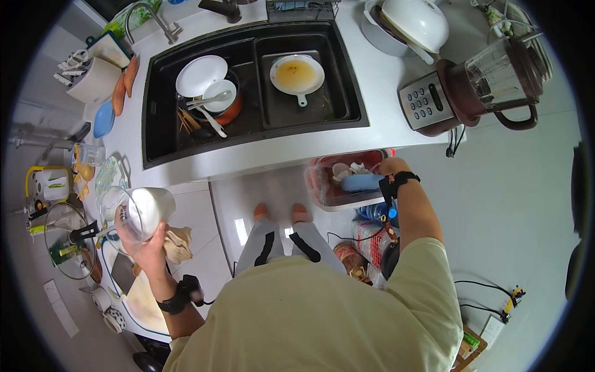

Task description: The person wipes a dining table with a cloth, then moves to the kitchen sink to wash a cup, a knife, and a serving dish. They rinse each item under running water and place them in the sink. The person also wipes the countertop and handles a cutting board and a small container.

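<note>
My left hand grips a white cup that bears writing, tilted on its side. A clear round-rimmed vessel overlaps the cup's left end, against my fingers. To the right, my right hand is at the right end of a red bin with a clear plastic liner, below the counter edge. Its fingers are largely hidden, so its grasp is unclear. In the bin lie a light-blue elongated object and crumpled white tissue.
The black double sink holds a white plate, a bowl in an orange pot, and a dish of yellowish liquid. A blender stands right. A knife block and sweet potatoes sit left.
</note>
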`<state>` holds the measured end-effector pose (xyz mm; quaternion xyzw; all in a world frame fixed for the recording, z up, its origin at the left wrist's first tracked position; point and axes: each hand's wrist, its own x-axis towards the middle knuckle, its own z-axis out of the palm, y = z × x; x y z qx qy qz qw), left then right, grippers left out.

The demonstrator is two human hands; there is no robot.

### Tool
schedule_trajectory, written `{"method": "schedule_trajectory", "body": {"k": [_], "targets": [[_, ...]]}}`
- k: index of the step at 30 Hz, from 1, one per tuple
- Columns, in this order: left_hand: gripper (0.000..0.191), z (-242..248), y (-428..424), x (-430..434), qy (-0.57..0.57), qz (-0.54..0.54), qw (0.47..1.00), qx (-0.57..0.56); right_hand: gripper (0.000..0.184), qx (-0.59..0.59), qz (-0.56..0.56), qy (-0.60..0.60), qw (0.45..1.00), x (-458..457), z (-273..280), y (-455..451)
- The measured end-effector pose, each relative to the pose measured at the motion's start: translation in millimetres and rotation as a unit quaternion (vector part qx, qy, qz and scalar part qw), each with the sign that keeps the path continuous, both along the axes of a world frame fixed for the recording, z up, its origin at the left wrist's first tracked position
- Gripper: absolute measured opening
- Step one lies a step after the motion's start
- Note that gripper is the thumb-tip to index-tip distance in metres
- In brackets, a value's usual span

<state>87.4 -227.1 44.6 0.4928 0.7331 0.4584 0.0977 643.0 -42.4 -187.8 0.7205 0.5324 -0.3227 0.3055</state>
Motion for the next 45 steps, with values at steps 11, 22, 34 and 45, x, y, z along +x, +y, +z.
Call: {"method": "schedule_trajectory", "body": {"k": [11,22,34,45], "targets": [[0.084,-10,-17,17,-0.015,0.030,0.999,0.014,0.024,-0.018,0.055,0.056,0.997,18,22,21],[0.072,-18,-17,33,-0.022,0.011,1.000,0.013,0.024,0.006,0.065,0.228,0.971,47,56,-6],[0.070,-25,-19,39,-0.002,0.002,1.000,0.018,0.027,0.252,-0.124,0.399,0.873,32,104,-48],[0.070,-23,-50,40,0.007,0.016,1.000,0.004,0.024,-0.264,-0.455,0.447,0.723,52,13,-80]]}}
